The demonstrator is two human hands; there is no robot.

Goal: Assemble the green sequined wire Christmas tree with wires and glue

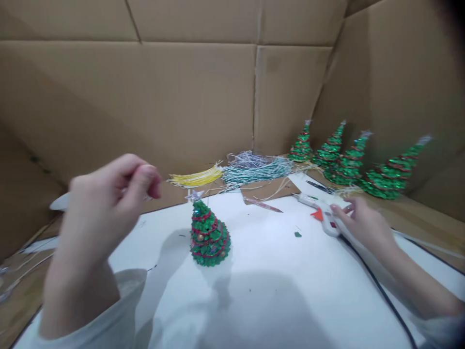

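Note:
A small green Christmas tree (210, 237) with red garland, beads and a pale star on top stands upright on the white board. My left hand (112, 203) is raised to the left of it, thumb and fingers pinched together. A pale bit shows by the fingertips, too small to name. On the right, a white hot glue gun (329, 220) with an orange trigger lies on its side, its black cord running toward me. My right hand (366, 220) is at its edge, thumb and fingers apart; the thumb appears to touch the gun.
Several finished trees (388, 174) line the back right. Bundles of yellow wires (198, 177) and teal wires (257, 170) lie at the back. A pencil-like stick (263, 205), dark tweezers (319, 187) and a green scrap (298, 234) are around. Cardboard walls (196, 97) enclose the board.

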